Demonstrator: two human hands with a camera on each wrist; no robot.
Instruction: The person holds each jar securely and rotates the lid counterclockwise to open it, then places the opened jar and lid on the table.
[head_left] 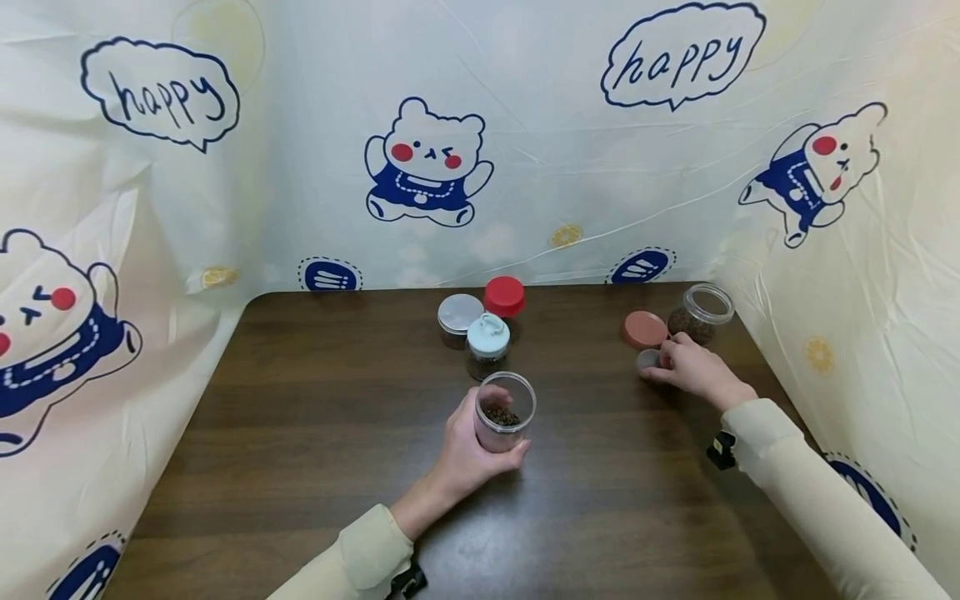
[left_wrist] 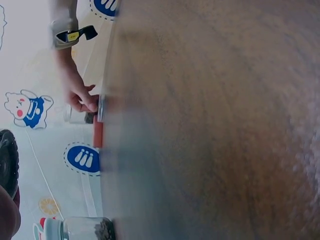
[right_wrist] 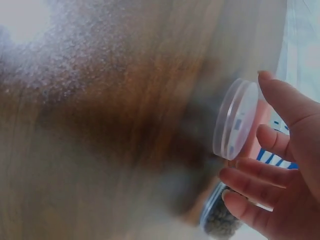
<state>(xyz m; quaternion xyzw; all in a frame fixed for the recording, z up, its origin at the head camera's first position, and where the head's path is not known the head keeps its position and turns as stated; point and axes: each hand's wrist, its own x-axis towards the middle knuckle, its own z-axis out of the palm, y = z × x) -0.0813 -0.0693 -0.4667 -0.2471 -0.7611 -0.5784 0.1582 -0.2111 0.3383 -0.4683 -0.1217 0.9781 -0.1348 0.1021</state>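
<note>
My left hand (head_left: 459, 457) grips a clear, lidless jar (head_left: 491, 435) with dark grains at its bottom, above the table's middle. In the left wrist view only part of a finger (left_wrist: 7, 217) and the jar's dark round end (left_wrist: 7, 160) show at the edge. My right hand (head_left: 701, 371) is at a small translucent lid (head_left: 647, 362) on the right of the table. In the right wrist view its fingers are spread beside that lid (right_wrist: 234, 120), with no clear grip. A pink lid (head_left: 645, 329) and an open jar of dark grains (head_left: 697, 321) lie just behind.
Three capped jars stand close together at the back middle: one with a silver lid (head_left: 461, 312), one with a red lid (head_left: 505, 296) and one with a pale blue lid (head_left: 489, 335). Printed cloth (head_left: 555, 192) hangs around the brown wooden table (head_left: 300, 433).
</note>
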